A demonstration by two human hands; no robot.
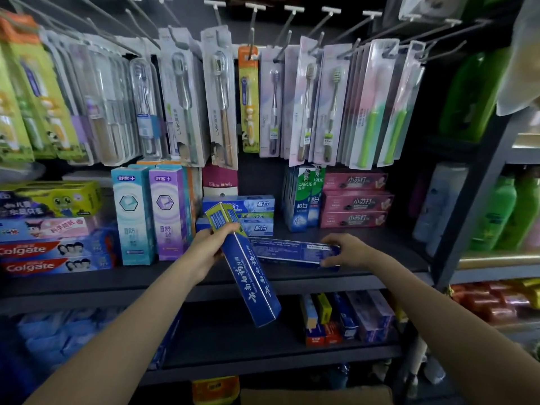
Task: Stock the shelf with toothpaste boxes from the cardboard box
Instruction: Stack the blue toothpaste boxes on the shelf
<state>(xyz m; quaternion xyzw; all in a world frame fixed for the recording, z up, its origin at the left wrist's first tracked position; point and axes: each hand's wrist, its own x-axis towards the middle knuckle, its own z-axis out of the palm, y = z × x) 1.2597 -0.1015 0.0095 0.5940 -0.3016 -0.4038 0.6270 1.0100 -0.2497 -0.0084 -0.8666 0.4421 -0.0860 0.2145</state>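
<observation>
placement step in progress. the right hand [346, 249] rests on a blue toothpaste box [295, 252] lying flat on the middle shelf [380, 238], its fingers [328, 263] curled over the right end of the box with the thumb side behind it; the box sits in the open gap in front of the stacked light-blue boxes [257, 216] and left of the pink boxes [355, 200]. it appears to be seated on the shelf board, though its far edge is in shadow and full contact cannot be confirmed.

the left hand [209, 249] grips a second blue toothpaste box [248, 273] near its yellow-green upper end, fingers wrapped round it. this box is tilted, with its lower end hanging out beyond the shelf edge over the lower shelf [263, 331], not yet on any surface.

a cardboard box [315, 396] shows only as a brown strip at the bottom of the view; contents not visible.

assessment: one box is being settled, one is waiting. the next move calls for releasing the flat box once square, then turning the held box level and laying it beside or on top of the first, label facing outward, without knocking the upright purple box [168, 211] nearby.
</observation>
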